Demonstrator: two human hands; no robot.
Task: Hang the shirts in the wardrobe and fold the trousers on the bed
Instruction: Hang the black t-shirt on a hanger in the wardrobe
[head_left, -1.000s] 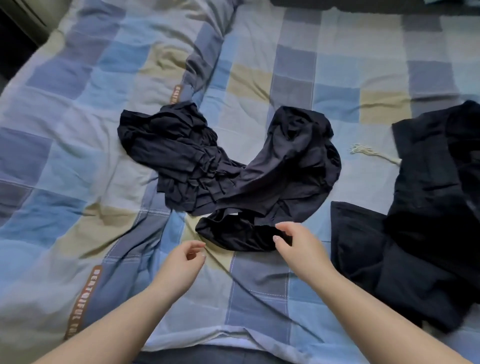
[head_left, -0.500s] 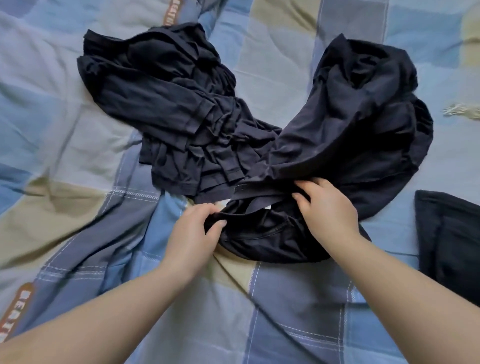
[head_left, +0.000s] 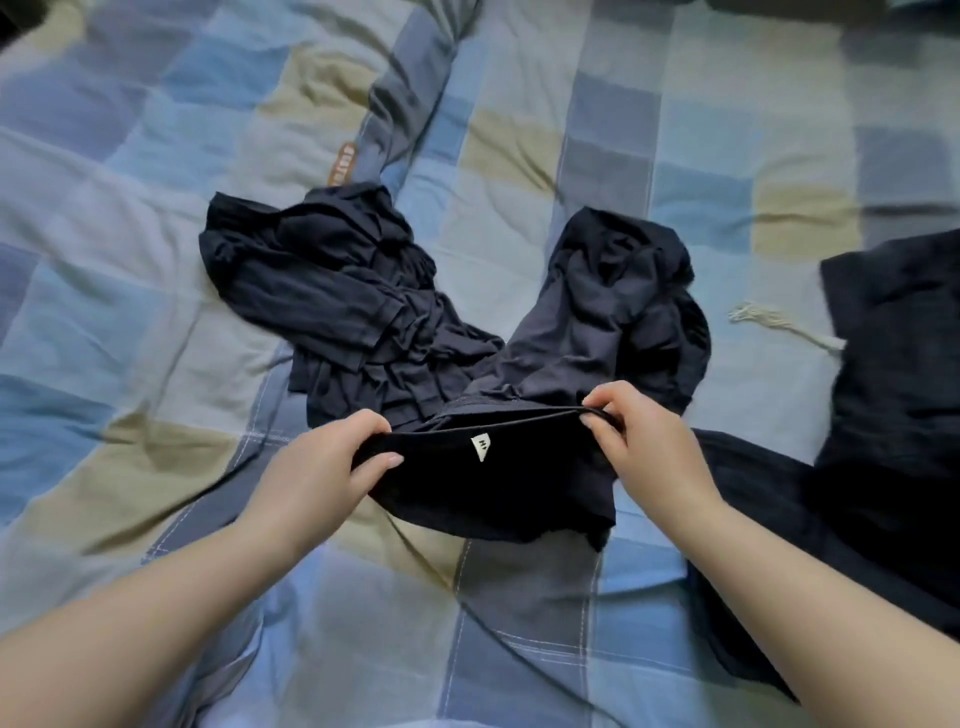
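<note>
Dark navy trousers (head_left: 524, 364) lie crumpled on the checked bed cover (head_left: 130, 322), one leg bunched to the left, the other to the right. Their waistband, with a small white label inside, is lifted off the bed and stretched between my hands. My left hand (head_left: 317, 467) pinches the waistband's left end. My right hand (head_left: 644, 447) pinches its right end.
Another dark garment (head_left: 893, 415) lies spread at the right, reaching under my right forearm. A pale cord with a frayed end (head_left: 774, 325) lies on the cover beside it. A long ridge in the cover runs up from the trousers toward the top.
Both hands reached the trousers' waistband, took hold of it, and lifted and pulled it apart so the label shows. The view dipped close, then drew back.
</note>
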